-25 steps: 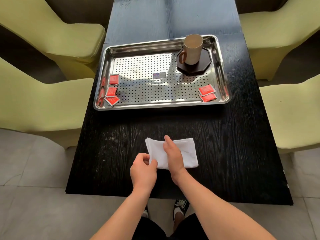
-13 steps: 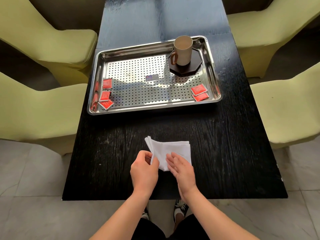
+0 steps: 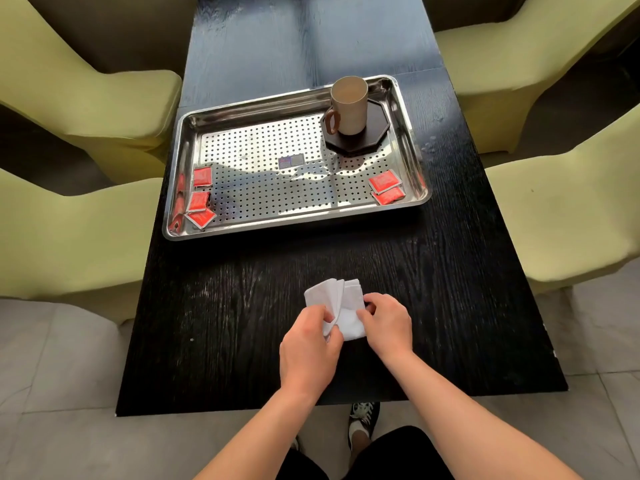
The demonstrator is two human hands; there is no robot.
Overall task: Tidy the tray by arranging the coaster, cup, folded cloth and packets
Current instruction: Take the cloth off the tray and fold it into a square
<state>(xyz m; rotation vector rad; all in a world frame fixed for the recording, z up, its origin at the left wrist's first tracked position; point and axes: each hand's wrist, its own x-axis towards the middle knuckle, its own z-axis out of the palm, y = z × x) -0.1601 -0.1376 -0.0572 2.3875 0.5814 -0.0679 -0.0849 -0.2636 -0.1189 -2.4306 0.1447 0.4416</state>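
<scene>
Just the one cam, worn on the head, wide-angle, tilted forward and down from the near end of the table (image 3: pixel 225 323). The left hand (image 3: pixel 308 344), right hand (image 3: pixel 388 323) and cloth (image 3: pixel 346 303) sit closest, low and centre, forearms coming in from the bottom edge. The tray (image 3: pixel 298 223) is farther out, mid-frame. Chairs (image 3: pixel 86 105) curve in at left and right, and the floor (image 3: pixel 52 358) and a shoe (image 3: pixel 363 415) show right underneath.

Folded cloth (image 3: pixel 346 306) between both hands' fingers (image 3: pixel 367 315)
</scene>
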